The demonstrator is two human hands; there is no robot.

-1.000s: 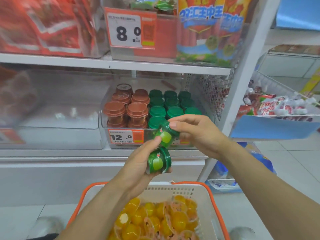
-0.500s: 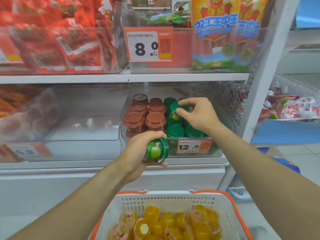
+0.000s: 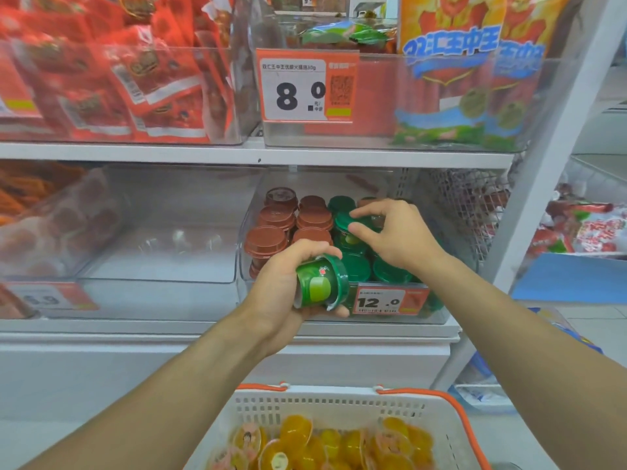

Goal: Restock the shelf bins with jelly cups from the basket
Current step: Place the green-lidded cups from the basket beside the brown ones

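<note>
We're in a shop aisle, facing white metal shelves [image 3: 258,157] packed with clear plastic bins, red snack packets up top and an orange price tag reading 12.0 [image 3: 390,301] on the near edge of the middle shelf. The action is at the clear plastic shelf bin [image 3: 454,266] on the right, already holding brown-lidded cups on its left and green-lidded ones on its right. The right hand [image 3: 397,239] is inside that bin, fingers pinching a round green-lidded jelly cup [image 3: 353,222] by its rim, setting it on top of the green stack. The left hand [image 3: 288,286] waits just in front of the bin, fingers wrapped round a second green jelly cup [image 3: 320,284], tipped on its side with the lid facing right. Below, near the camera, the white plastic basket with orange handles [image 3: 339,407] holds a heap of yellow-orange jelly cups [image 3: 325,442]. These cups look light and fairly stiff-walled, but the film lid seems the weak spot, so a grip on the rim or side wall looks best. Stacks could topple if nudged.
</note>
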